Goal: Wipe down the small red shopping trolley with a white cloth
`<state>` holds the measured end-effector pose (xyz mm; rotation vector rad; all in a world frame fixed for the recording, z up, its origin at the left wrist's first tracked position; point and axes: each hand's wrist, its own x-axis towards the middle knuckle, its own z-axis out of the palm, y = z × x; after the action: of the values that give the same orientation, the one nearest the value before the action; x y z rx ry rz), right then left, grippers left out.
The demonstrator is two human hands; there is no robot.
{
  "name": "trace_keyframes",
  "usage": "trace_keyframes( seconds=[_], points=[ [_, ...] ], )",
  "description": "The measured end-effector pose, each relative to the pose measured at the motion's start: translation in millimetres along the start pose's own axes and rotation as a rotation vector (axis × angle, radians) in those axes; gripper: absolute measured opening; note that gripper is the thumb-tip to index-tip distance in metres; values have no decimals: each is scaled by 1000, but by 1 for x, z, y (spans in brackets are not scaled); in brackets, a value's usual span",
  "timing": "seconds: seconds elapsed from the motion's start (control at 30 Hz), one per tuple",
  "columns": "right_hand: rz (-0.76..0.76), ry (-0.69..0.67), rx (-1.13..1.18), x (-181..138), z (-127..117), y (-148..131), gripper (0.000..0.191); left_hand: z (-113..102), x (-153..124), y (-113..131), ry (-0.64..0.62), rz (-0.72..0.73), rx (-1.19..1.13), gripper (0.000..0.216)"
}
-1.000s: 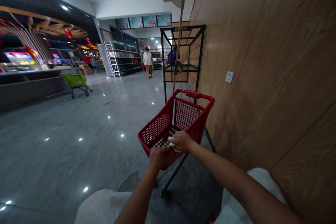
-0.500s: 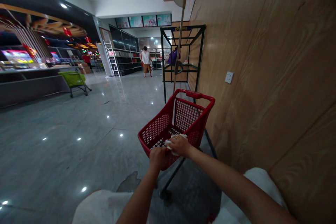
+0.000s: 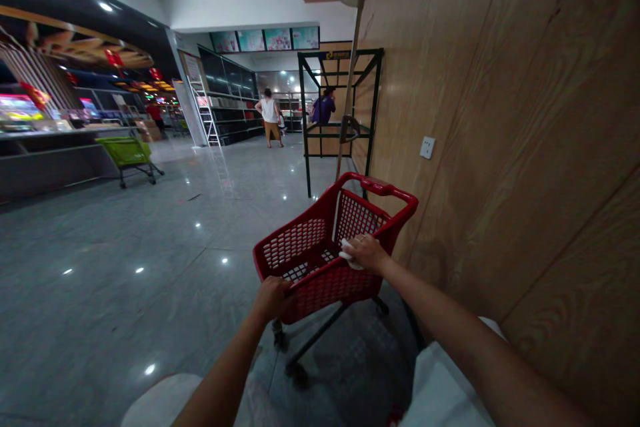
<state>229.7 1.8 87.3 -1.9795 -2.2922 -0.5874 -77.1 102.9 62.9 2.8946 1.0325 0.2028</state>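
Observation:
A red plastic shopping cart [image 3: 310, 293] with perforated basket walls stands just in front of me, its side turned towards me. My left hand [image 3: 273, 297] is closed over the rim at the cart's near left corner. On the near long rim, further right, my right hand [image 3: 367, 253] presses a crumpled white cloth [image 3: 351, 255] against the red plastic, fingers curled round it. The cart's handle [image 3: 380, 187] is at the far right end, touched by neither hand. Below the basket, dark legs and wheels show.
A wooden wall [image 3: 475, 147] with a socket [image 3: 427, 147] runs along my right. Behind the cart stand a dark metal frame [image 3: 306, 127] and a long pole [image 3: 353, 67]. A green cart [image 3: 127, 152] is at left. Two people [image 3: 270, 117] are further back, one behind the frame.
My right hand has slid right along the rim with the cloth. My left hand has moved left, and the cart has turned so its long side faces me more.

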Motion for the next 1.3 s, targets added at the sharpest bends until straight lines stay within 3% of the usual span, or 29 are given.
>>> trace_keyframes(
  seconds=[0.13, 0.27, 0.33, 0.5, 0.6, 0.7, 0.9, 1.0, 1.07, 1.23, 1.3],
  points=[
    [92, 23, 22, -1, -1, -22, 37, -5, 10, 23, 72, -72, 13, 22],
    [121, 38, 38, 3, -3, -43, 32, 4, 27, 77, 145, -186, 30, 43],
    [133, 44, 43, 9, -2, -56, 31, 11, 31, 92, 189, -259, 63, 49],
    [160, 42, 55, 28, 0, -96, 27, 22, 29, 82, 252, -177, 94, 38],
    [164, 36, 60, 29, -2, -104, 28, 25, 25, 67, 250, -138, 113, 37],
    [118, 35, 40, 14, -8, -79, 31, 26, 24, 59, 236, -82, 134, 42],
    [114, 141, -114, -46, -35, 20, 36, 27, 31, 64, 251, -116, 130, 47],
    [168, 160, -127, -52, -39, 31, 33, 27, 36, 75, 245, -135, 103, 54],
    [204, 146, -100, -40, -31, 12, 32, 26, 37, 82, 246, -143, 84, 57],
    [189, 133, 35, 13, 6, -82, 35, 28, 35, 90, 232, -149, 52, 63],
    [221, 134, 51, 25, 13, -107, 35, 30, 33, 85, 227, -141, 48, 65]
  ],
)
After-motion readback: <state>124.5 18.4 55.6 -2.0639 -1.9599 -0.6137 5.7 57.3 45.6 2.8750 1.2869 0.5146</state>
